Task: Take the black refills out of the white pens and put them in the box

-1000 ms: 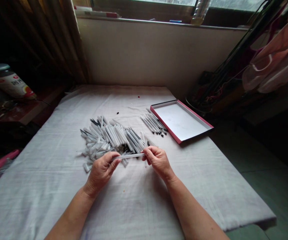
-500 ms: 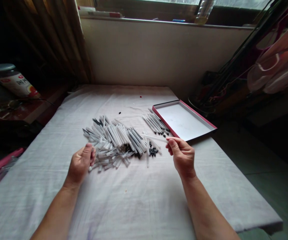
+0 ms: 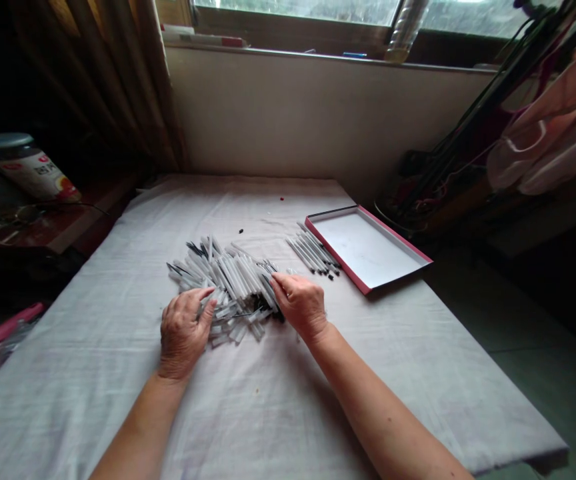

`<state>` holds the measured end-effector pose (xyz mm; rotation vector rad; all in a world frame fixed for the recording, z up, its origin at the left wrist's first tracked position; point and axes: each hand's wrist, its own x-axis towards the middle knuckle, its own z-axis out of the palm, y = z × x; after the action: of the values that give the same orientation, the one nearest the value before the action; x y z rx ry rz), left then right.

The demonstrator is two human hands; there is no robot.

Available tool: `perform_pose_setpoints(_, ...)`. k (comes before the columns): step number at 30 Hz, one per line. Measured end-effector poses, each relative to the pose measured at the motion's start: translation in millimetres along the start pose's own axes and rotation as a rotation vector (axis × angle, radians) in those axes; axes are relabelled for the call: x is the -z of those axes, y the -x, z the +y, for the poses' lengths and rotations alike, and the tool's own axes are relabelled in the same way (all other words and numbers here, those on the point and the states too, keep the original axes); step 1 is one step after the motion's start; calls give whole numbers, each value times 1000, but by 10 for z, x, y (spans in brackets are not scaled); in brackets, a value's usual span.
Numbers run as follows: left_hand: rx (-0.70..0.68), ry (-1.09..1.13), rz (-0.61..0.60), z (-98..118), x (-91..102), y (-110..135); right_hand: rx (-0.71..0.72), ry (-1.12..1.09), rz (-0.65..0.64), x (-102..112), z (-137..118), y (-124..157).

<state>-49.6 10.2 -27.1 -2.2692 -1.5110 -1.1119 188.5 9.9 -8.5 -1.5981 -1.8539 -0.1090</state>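
Note:
A heap of pen parts lies mid-table: whitish pen barrels [image 3: 241,275], dark slim refills [image 3: 181,275] and clear pen caps [image 3: 225,330]. My left hand [image 3: 185,330] rests at the heap's near left side, over the caps, its thumb and fingers apart and nothing held between them. At the heap's right end my right hand [image 3: 301,303] has its fingertips pinched together by the dark-tipped pieces. What it grips is hidden by the fingers. Right of the heap, a row of pens with black ends [image 3: 313,250] lies beside a shallow box lid [image 3: 368,247].
The lid has red sides and a white inside. A white cloth [image 3: 248,427] covers the table. A small black piece [image 3: 241,231] and a tiny red piece [image 3: 282,199] lie towards the back. A jar [image 3: 33,170] stands at left; a pink-handled object [image 3: 3,340] sits beyond the left edge.
My right hand has moved left from near the lid to the heap; the clear barrel it held no longer shows. My left hand has shifted right and opened over the caps.

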Motion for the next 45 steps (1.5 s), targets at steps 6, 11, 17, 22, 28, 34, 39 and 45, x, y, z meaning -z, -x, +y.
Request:
perform_pose_setpoints(6,-7,44,2,51,7,-5,-25,3,-33,66,72,-18)
perform_pose_setpoints(11,-19,69,16,55,20,-11,-247,137,-138,161,435,-138)
perform_pose_setpoints(17,-23,97,42,42,19,-17,-463,309,-333,180,736,-205)
perform_pose_setpoints(22,-30,122,34,44,18,-14,-469,354,-384,159,704,-262)
perform_pose_setpoints(28,-87,124,71,75,36,-29,-508,223,-288,220,705,-269)
perform_pose_setpoints(34,-116,141,74,162,42,-9,-468,-482,92,288,544,97)
perform_pose_setpoints(39,-82,140,129,310,47,34,-436,-855,-51,373,214,342)
perform_pose_setpoints(45,-175,122,39,304,58,34,-585,-1153,-70,350,91,386)
